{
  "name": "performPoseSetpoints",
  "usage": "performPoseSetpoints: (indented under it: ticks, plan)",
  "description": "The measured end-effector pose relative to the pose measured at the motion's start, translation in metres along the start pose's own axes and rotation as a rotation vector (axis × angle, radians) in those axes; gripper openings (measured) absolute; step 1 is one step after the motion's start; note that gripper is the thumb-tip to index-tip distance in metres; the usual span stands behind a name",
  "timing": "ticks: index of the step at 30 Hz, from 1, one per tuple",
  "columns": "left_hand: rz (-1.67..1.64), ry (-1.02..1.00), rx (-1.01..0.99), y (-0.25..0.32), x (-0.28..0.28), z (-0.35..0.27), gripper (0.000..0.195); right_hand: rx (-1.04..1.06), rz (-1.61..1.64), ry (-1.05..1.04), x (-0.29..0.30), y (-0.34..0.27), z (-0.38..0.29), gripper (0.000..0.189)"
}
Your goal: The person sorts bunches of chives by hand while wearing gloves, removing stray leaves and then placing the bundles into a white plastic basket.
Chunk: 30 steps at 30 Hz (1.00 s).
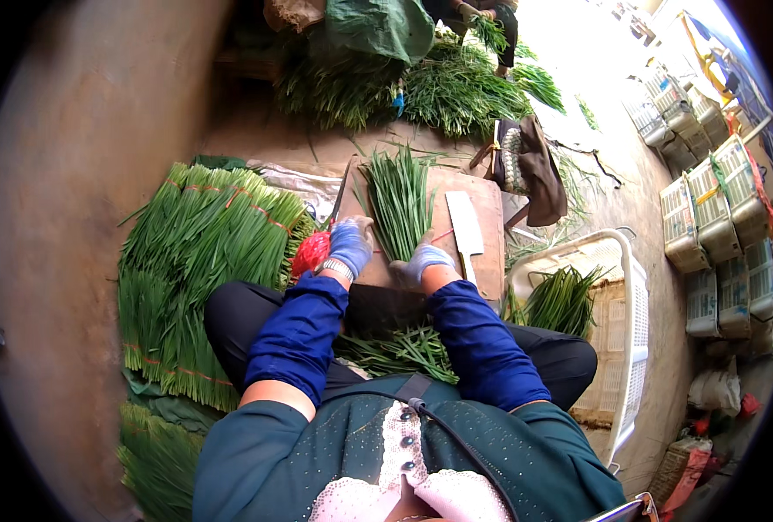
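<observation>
A loose bunch of green garlic chives lies lengthwise on a wooden board before me. My right hand, in a glove, grips its lower end, thumb along the right side. My gloved left hand is left of the bunch with fingers curled; whether they pinch anything is hidden. Thin red string shows on both sides of the bunch, apparently passing beneath it. Beside my left wrist sits a ball of red twine. A cleaver rests on the board to the right, handle towards me.
Chive bundles tied in red are stacked at left. A white plastic basket holding chives stands at right, near a small stool draped with cloth. Loose chives lie ahead, where another person handles some. Crates line the right side.
</observation>
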<state>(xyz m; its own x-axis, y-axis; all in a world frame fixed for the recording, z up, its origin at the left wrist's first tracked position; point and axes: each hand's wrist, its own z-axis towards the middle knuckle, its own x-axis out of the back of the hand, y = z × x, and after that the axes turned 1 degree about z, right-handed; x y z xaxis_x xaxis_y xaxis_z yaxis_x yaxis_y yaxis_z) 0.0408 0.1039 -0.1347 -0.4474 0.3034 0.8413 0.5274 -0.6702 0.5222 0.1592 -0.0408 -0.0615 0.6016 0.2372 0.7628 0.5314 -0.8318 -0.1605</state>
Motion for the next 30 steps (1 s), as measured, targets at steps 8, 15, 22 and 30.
performPoseSetpoints:
  ticks: [8,15,22,30]
  plan:
    - [-1.214,0.013,-0.049,0.114,0.090,-0.022,0.023,0.396,0.674,0.480,0.061,0.120,-0.105,0.066]
    - [-1.690,-0.019,-1.071,0.316,0.229,-0.105,0.022,0.059,0.699,1.226,0.080,0.317,-0.241,0.036]
    - [-1.587,-0.436,-1.156,0.380,0.242,-0.110,0.022,-0.306,0.778,0.808,-0.090,0.428,-0.205,0.043]
    - [-1.739,-0.366,-0.807,0.434,0.172,-0.105,0.011,-0.391,0.909,0.724,-0.154,0.469,-0.108,0.048]
